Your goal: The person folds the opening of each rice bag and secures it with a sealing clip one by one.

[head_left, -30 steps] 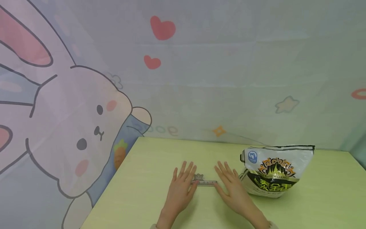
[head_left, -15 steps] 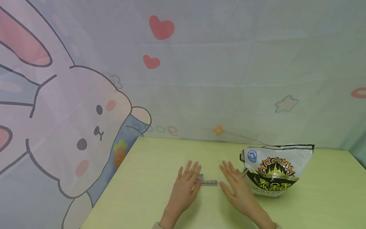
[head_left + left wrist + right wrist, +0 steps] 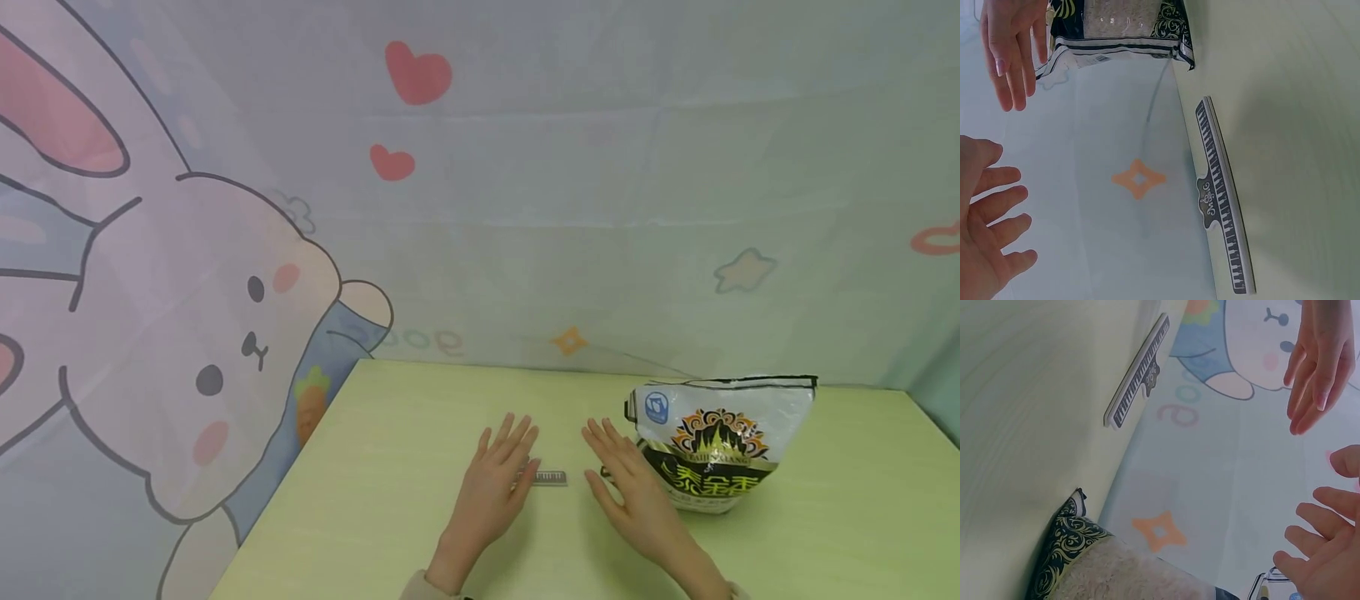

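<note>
- Head view, lower centre: the left hand (image 3: 491, 487) was wide, its fingers straight and slightly spread.
- To its right, the right hand (image 3: 637, 500) was equally wide, with fingers extended; I could not tell if it touched the bag (image 3: 723, 446).
- Between them, the piano-key strip (image 3: 550, 477) lay flat on the table (image 3: 360, 500), partly hidden by the left hand.
- The bag stood at lower right.
- Farthest, a pale cloth (image 3: 562, 208) showed a rabbit (image 3: 172, 275) at left.

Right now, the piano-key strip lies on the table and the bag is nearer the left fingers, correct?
Not quite: the head view shows the bag nearer the right fingers. The piano-key strip does lie on the table.
</note>
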`<state>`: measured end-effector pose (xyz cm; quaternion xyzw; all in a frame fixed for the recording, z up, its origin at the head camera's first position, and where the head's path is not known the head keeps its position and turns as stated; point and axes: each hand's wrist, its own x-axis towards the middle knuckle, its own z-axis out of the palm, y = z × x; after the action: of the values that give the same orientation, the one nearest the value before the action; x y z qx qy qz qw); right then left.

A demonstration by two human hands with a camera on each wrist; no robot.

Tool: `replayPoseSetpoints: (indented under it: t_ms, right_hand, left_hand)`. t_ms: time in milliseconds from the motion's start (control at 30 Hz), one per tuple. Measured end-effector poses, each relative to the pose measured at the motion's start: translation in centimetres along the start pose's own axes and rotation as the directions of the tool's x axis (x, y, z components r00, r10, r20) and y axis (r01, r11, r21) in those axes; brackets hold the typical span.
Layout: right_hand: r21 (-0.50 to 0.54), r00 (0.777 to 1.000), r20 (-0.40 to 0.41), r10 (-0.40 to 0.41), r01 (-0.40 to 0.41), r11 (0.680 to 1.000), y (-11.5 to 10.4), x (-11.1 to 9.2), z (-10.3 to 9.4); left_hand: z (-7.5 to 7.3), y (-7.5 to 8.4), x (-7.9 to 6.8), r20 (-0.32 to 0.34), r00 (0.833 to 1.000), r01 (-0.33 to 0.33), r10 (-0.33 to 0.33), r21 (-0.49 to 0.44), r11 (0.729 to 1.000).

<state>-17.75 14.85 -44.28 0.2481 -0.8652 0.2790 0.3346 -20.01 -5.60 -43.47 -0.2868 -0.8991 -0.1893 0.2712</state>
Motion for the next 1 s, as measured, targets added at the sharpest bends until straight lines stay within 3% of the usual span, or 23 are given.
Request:
replayPoseSetpoints:
  t_ms: [533,733,1000]
  right_hand:
    - [0.028,0.995,0.008,0.095,-0.095,0.995,0.3,-0.2,-0.7]
    - [0.061,0.997,-0.067,0.040,-0.036,0.998,0.7,0.0,-0.9]
    - [0.065,0.987,-0.162,0.000,0.010,0.998,0.9,0.2,-1.3]
  left_hand:
    - [0.2,0.5,1.0,-0.093,0.994,-0.056,0.050,-0.059,0.997]
    - [0.3,1.0,1.6,-0.166,0.984,-0.088,0.070,-0.107,0.990]
    - [0.7,1.5,1.9,-0.170,0.985,-0.065,0.042,-0.134,0.989]
